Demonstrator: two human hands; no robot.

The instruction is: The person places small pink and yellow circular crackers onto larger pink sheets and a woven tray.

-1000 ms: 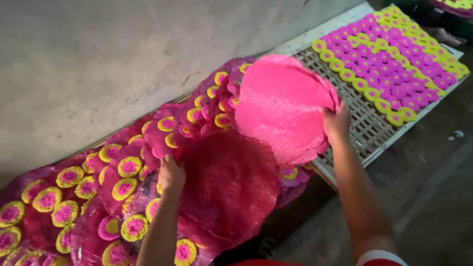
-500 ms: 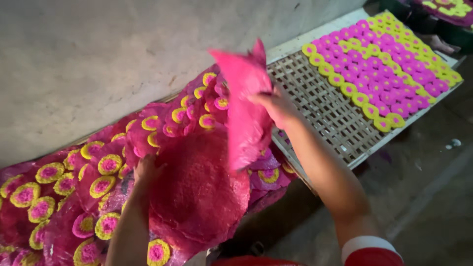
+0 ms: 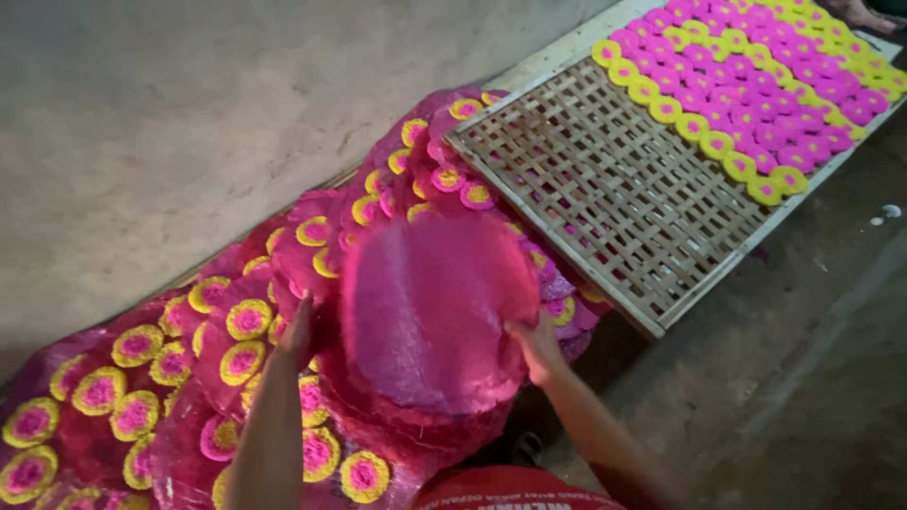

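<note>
A round pink mesh disc (image 3: 430, 307) lies flat on top of a stack of similar pink discs near me. My right hand (image 3: 537, 349) rests on its right edge, fingers on the rim. My left hand (image 3: 298, 331) touches the stack's left edge, next to small pink-and-yellow round pieces (image 3: 248, 321). Beyond the stack, a woven bamboo tray (image 3: 605, 189) leans out to the right; its near half is bare and its far half carries rows of pink and yellow rounds (image 3: 746, 85).
Overlapping pink sheets dotted with yellow-rimmed rounds (image 3: 94, 392) spread to the left along a grey wall (image 3: 189, 113). A dark concrete floor (image 3: 803, 359) runs along the right. A red garment edge (image 3: 510, 486) shows at the bottom.
My right hand carried the pink disc from over the bamboo tray, flipped it leftward and laid it flat on the stack. My left hand stayed at the stack's left edge.
</note>
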